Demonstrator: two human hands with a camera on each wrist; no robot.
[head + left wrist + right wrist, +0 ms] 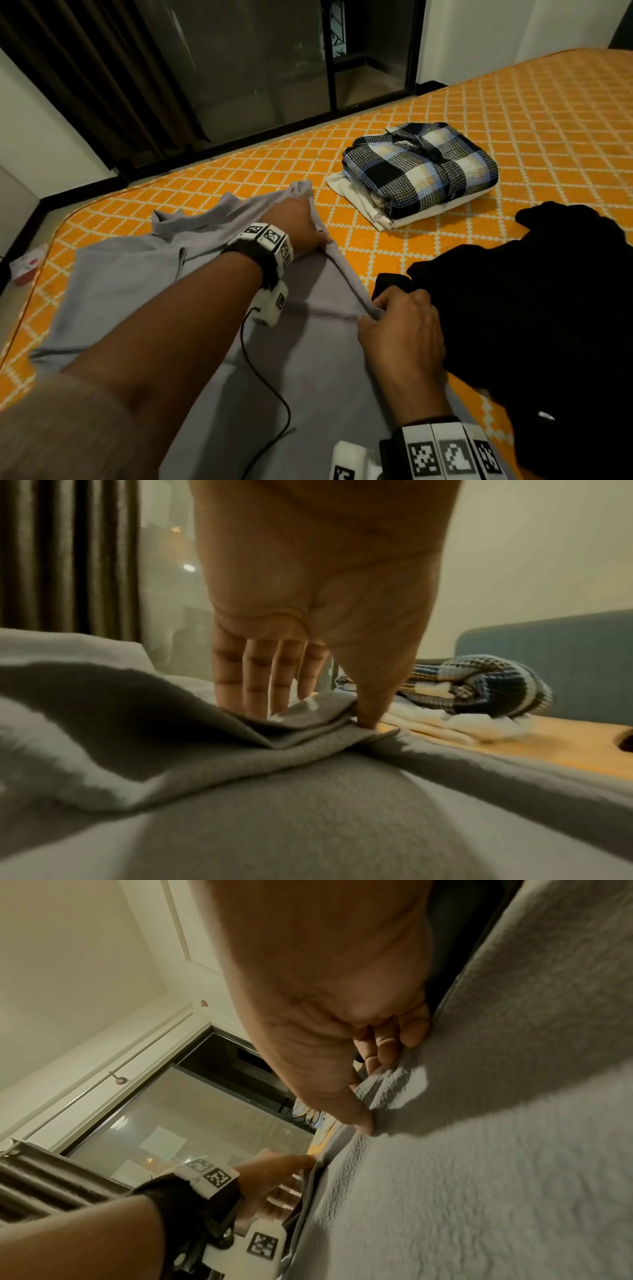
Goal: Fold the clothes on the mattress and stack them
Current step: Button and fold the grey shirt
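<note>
— Where's the grey shirt [144, 274]?
— Spread on the mattress [513, 120]; the left hand [294, 226] and right hand [400, 329] each pinch its right edge.
— Next?
— Probably carry that edge leftward, away from the plaid-topped stack [421, 164] beyond both grips.

Dim warm indoor light from above — hard hand shadows across grey garment [308, 818]. Wrist views soft, smeared up close; head view bowed at edges — dark glass reflecting.
</note>
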